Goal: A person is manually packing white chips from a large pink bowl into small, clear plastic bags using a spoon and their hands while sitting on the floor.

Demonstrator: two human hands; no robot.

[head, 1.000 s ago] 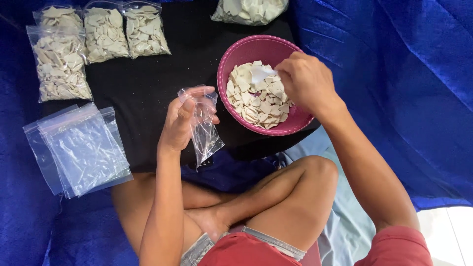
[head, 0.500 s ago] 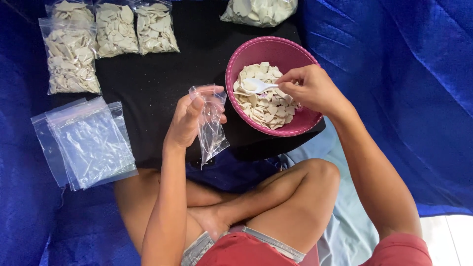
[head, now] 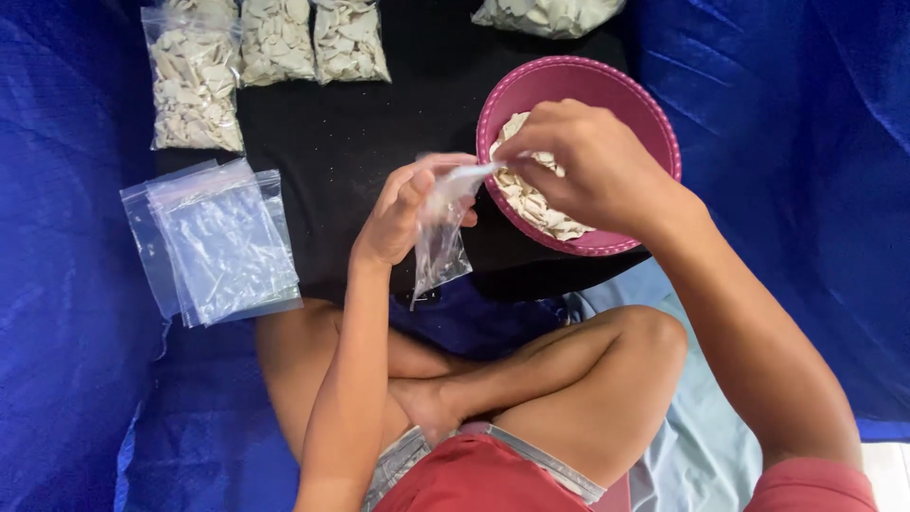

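Hands at bowl edge. Left hand (head: 403, 213) pinches the mouth of a small clear bag (head: 438, 242), fingers closed on its top edge; bag hangs down over the black cloth (head: 360, 142), looks empty. Right hand (head: 592, 171) sits over the near rim of the pink bowl (head: 654, 114), fingers curled shut and touching the bag's mouth; cannot tell what they hold, blurred there. Bowl holds pale flat chips (head: 545, 209), partly hidden by the right hand.

Stack of empty clear bags (head: 218, 242) lies left of the left hand, half on the cloth, half on the blue tarp (head: 57, 284). Three filled bags (head: 275, 52) in a row at the cloth's far edge, a fourth filled bag (head: 545, 14) beyond the bowl. Person sits cross-legged on the tarp, knees just below the cloth.
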